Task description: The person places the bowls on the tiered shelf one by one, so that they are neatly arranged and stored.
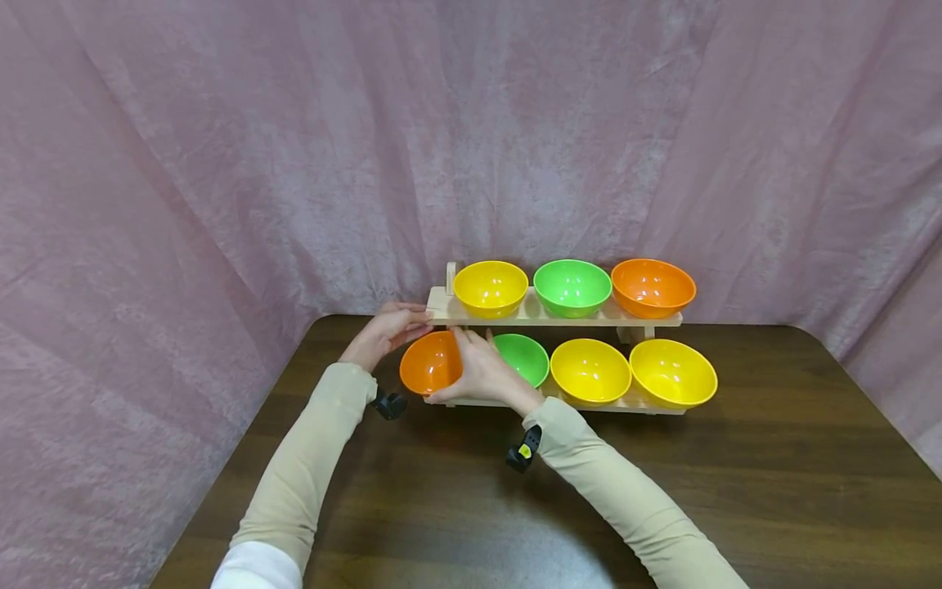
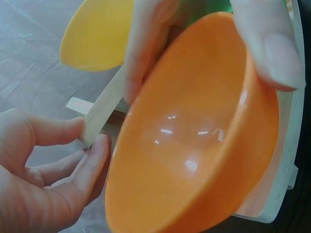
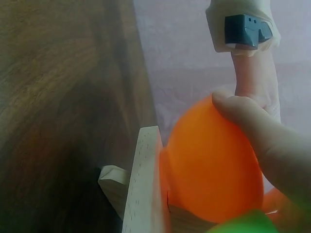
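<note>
At the left end of a two-tier wooden rack, my right hand (image 1: 487, 372) grips an orange bowl (image 1: 427, 366) by its right side, thumb at the near edge. In the right wrist view the orange bowl (image 3: 209, 165) stands against the lower board (image 3: 142, 182). My left hand (image 1: 383, 335) is just beyond the bowl and pinches the left end of the upper board (image 1: 441, 306). The left wrist view shows the left thumb and fingers on that board (image 2: 102, 110). A green bowl (image 1: 526, 358) sits right beside the right hand, partly hidden by it.
Two yellow bowls (image 1: 590, 372) stand farther right on the lower tier. The upper tier carries a yellow bowl (image 1: 491, 289), a green bowl (image 1: 572, 288) and another orange bowl (image 1: 652, 288). The rack stands on a dark wooden table (image 1: 441, 491), before a pink curtain (image 1: 515, 147).
</note>
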The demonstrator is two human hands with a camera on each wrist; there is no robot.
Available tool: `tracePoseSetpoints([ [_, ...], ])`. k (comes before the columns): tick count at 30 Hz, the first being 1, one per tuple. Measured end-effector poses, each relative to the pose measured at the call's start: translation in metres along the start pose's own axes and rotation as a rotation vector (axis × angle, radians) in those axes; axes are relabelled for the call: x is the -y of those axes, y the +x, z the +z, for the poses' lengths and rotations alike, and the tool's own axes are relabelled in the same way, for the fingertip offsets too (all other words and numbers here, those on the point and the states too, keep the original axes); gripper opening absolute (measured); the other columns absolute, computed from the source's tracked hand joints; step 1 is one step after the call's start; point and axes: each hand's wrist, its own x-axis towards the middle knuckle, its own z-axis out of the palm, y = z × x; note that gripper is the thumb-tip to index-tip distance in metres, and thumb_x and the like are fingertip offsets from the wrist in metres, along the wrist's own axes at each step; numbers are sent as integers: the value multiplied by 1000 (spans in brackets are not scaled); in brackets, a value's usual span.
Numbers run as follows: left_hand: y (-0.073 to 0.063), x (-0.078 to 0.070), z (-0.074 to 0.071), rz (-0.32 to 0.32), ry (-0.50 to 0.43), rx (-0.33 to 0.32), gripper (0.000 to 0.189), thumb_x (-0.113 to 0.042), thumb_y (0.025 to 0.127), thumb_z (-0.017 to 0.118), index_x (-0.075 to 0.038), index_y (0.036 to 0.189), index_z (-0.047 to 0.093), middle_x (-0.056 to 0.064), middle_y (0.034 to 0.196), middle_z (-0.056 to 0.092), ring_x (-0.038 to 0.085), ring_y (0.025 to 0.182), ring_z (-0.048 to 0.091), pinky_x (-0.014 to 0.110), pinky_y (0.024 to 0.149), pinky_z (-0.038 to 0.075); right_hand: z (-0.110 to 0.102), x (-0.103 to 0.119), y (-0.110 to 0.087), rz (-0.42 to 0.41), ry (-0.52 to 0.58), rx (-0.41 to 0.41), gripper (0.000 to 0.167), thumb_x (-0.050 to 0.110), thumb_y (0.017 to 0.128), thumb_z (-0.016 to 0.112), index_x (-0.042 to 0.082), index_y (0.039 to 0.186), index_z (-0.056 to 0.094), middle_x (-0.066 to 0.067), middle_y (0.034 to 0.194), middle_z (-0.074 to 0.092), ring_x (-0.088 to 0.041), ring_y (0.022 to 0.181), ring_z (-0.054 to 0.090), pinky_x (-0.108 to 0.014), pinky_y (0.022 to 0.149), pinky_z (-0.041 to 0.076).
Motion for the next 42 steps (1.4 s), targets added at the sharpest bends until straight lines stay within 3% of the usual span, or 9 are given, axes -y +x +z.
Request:
tracePoseSetpoints([
  [8, 2, 0, 0, 8, 7, 3, 51, -1, 96, 54, 8, 143, 38, 23, 132, 49, 9, 79, 63, 24, 93, 55, -7, 1, -2, 8, -109, 61, 111, 58, 66, 82, 1, 148, 33, -16, 147, 43, -33, 134, 43, -68, 118, 15],
  [14, 3, 2, 0, 10, -21, 15, 52, -2, 97, 53, 8, 144, 36, 23, 138, 46, 7, 75, 64, 28, 100, 51, -10, 1, -2, 29, -119, 106, 109, 58, 68, 80, -1, 148, 34, -18, 148, 42, -33, 135, 40, -66, 119, 14],
  [23, 2, 10, -4, 48, -11, 11, 51, -9, 98, 55, 4, 144, 39, 22, 142, 47, 8, 86, 65, 32, 104, 48, -11, 0, -2, 33, -116, 127, 110, 58, 69, 80, 1, 150, 31, -17, 149, 41, -32, 138, 37, -64, 120, 14],
  [27, 1, 12, -4, 53, -5, 9, 51, -11, 98, 56, 3, 144, 40, 23, 142, 47, 18, 105, 65, 34, 108, 45, -10, -2, -3, 15, -115, 118, 113, 59, 68, 80, 3, 151, 28, -17, 151, 37, -33, 139, 35, -64, 121, 13],
  [30, -1, 14, -4, 53, 21, 2, 50, -13, 98, 57, 2, 143, 42, 22, 141, 48, 28, 123, 57, 35, 109, 44, -11, -2, -5, -12, -122, 96, 112, 58, 69, 80, 4, 152, 28, -17, 152, 36, -33, 140, 34, -63, 121, 13],
  [34, -6, 14, -5, 66, 88, -18, 50, -16, 98, 57, 1, 143, 43, 22, 141, 49, 34, 131, 49, 37, 109, 45, -14, -1, -12, -67, -148, 48, 107, 57, 69, 80, 4, 150, 33, -18, 150, 39, -34, 138, 36, -61, 122, 14],
  [38, -16, 11, -8, 127, 180, -53, 49, -18, 99, 55, 2, 143, 43, 22, 138, 50, 36, 127, 51, 39, 108, 47, -22, 3, -22, -94, -156, -10, 101, 55, 69, 81, 5, 146, 41, -19, 145, 44, -35, 133, 42, -54, 119, 29],
  [42, -33, 9, -9, 241, 322, -130, 46, -18, 100, 52, 1, 142, 44, 23, 137, 52, 36, 122, 54, 43, 106, 50, -31, 6, -35, -93, -151, -64, 78, 47, 78, 78, 7, 140, 51, -18, 141, 47, -33, 128, 47, -47, 107, 48],
])
